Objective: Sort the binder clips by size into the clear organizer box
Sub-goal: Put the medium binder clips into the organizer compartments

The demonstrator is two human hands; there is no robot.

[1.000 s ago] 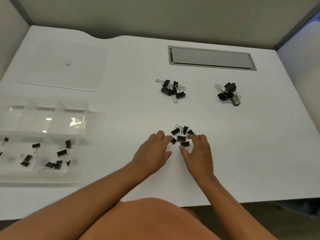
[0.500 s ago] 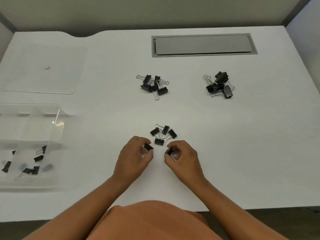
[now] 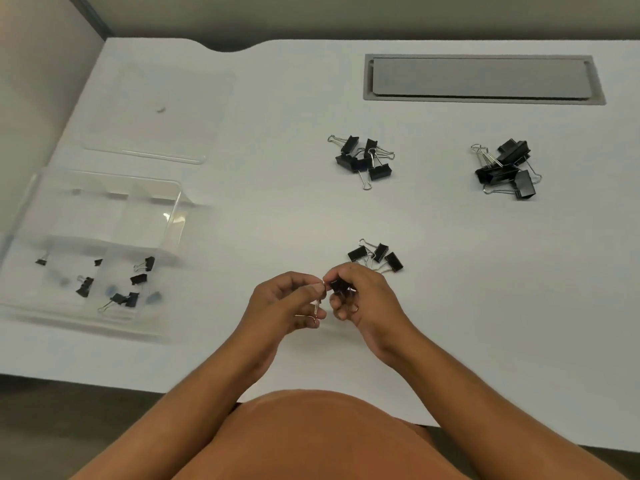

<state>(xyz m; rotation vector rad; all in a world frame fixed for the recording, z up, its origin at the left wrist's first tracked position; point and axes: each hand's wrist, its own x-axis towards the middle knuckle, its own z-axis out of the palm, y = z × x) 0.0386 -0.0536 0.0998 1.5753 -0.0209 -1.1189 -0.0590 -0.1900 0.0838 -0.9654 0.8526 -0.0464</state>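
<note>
My left hand (image 3: 289, 301) and my right hand (image 3: 360, 296) meet just above the white desk, both pinching small black binder clips (image 3: 338, 287); a wire handle shows in the left fingers. Three small clips (image 3: 377, 256) lie just beyond my hands. A pile of medium clips (image 3: 363, 161) sits farther back, and a pile of large clips (image 3: 507, 171) is at the back right. The clear organizer box (image 3: 173, 216) stands at the left, with several small clips (image 3: 130, 289) in its near compartments.
The box's clear lid (image 3: 166, 98) lies flat behind the box. A grey cable hatch (image 3: 481, 79) is set into the desk at the back right. The desk's front edge runs close to my body.
Both hands have picked small clips out of the near pile and drawn back toward me, coming together. The camera view has shifted, so the box shows more fully at the left.
</note>
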